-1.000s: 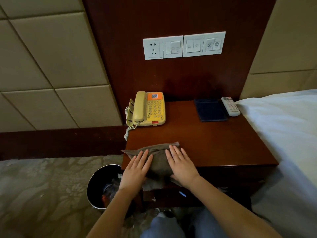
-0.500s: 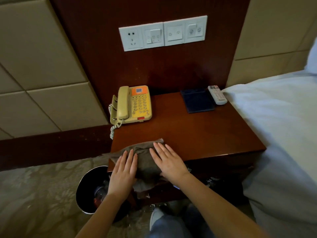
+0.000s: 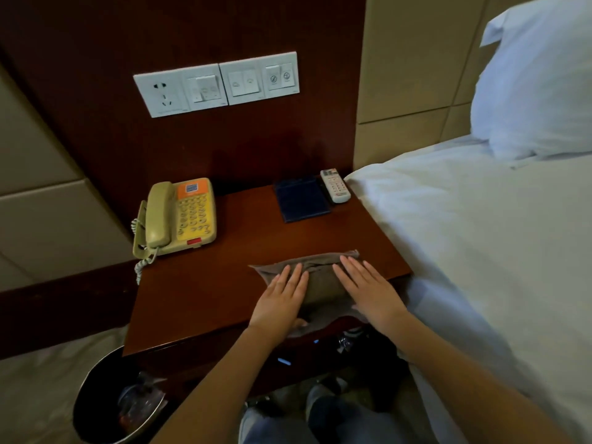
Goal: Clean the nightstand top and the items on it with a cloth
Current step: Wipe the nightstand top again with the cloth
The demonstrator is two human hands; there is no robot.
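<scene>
A white bed fills the three o'clock side, against the dark wooden nightstand top. On it, a yellow telephone sits at ten o'clock. The grey cloth lies at five o'clock, overhanging the front edge. The left hand and right hand press it flat, fingers straight and nearly together. A dark pad and a remote lie at one o'clock.

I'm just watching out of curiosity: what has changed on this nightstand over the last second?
The left hand and right hand have slid the grey-brown cloth along the nightstand front edge, from its left corner rightward toward the bed. Both stay flat on the cloth; nothing was picked up or let go. The telephone, dark blue pad and remote control lie where they were at the back.
</scene>
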